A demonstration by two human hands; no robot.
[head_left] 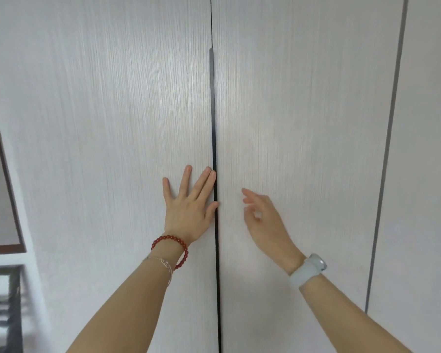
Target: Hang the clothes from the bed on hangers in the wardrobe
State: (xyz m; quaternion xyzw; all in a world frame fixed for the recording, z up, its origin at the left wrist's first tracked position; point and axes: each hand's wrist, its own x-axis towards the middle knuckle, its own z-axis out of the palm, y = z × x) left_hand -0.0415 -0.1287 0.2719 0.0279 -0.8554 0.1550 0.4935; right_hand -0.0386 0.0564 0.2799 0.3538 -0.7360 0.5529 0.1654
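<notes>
Close up, the left hand [186, 205] lies flat, fingers spread, on the wardrobe [99, 123] door's pale, fine-grained laminate beside the slim dark handle strip [212, 123]; the right hand [262, 215] hovers loosely open, holding nothing. Both doors are closed.

left hand [189, 210] flat on left wardrobe door [112, 123], right hand [262, 215] before right door [303, 123]

We face the wardrobe [303, 110]: pale wood-grain doors, closed, a thin dark handle strip [212, 123] down their seam. Our left hand [189, 207] lies beside that seam; our right hand [262, 215] hovers just across.
</notes>
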